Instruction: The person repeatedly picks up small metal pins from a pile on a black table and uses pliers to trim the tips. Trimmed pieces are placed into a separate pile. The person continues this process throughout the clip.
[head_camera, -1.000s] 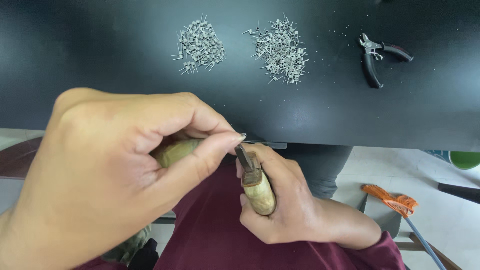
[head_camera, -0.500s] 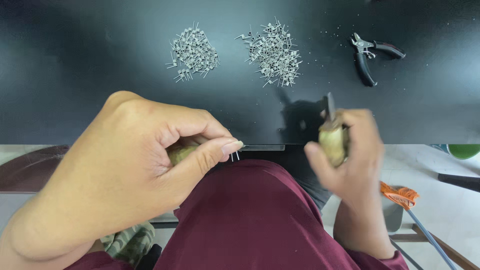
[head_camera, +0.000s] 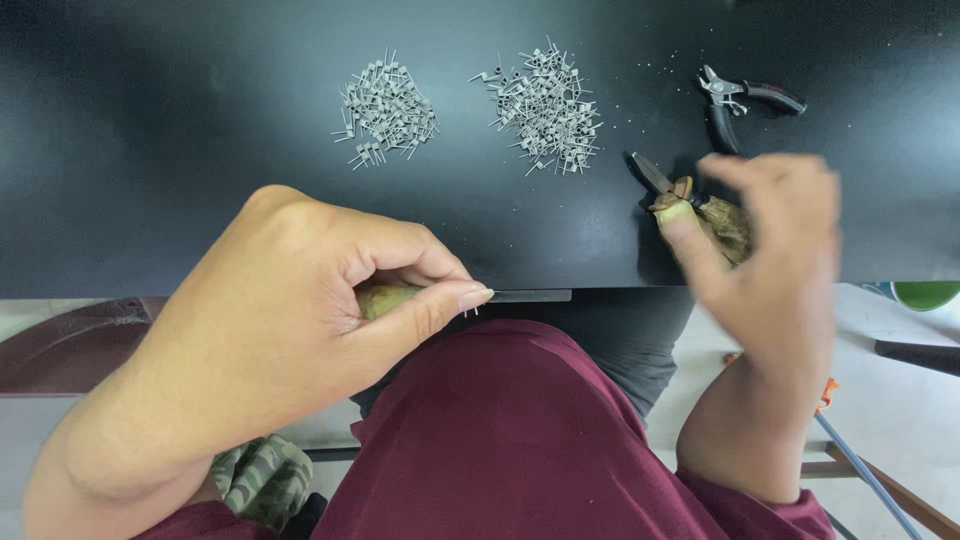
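My left hand (head_camera: 270, 340) is closed around an olive wooden handle (head_camera: 385, 298) at the front edge of the black table (head_camera: 150, 150). Its thumb and forefinger pinch a small wire coil (head_camera: 470, 310) with two thin legs. My right hand (head_camera: 775, 250), blurred, hovers over the table's right side with its fingers spread. Under it lies a second wooden-handled tool (head_camera: 700, 208) with a dark metal blade pointing up and left. The thumb touches this tool's handle.
Two heaps of small wire coils lie at the back of the table, one to the left (head_camera: 385, 105) and one in the middle (head_camera: 545, 105). Black-handled pliers (head_camera: 735, 105) lie at the back right. A green bowl (head_camera: 925, 295) and an orange broom (head_camera: 825, 395) are on the floor.
My right hand carried the bladed tool away from my left hand, up and right, laid it on the table and spread its fingers. My left hand stayed put.
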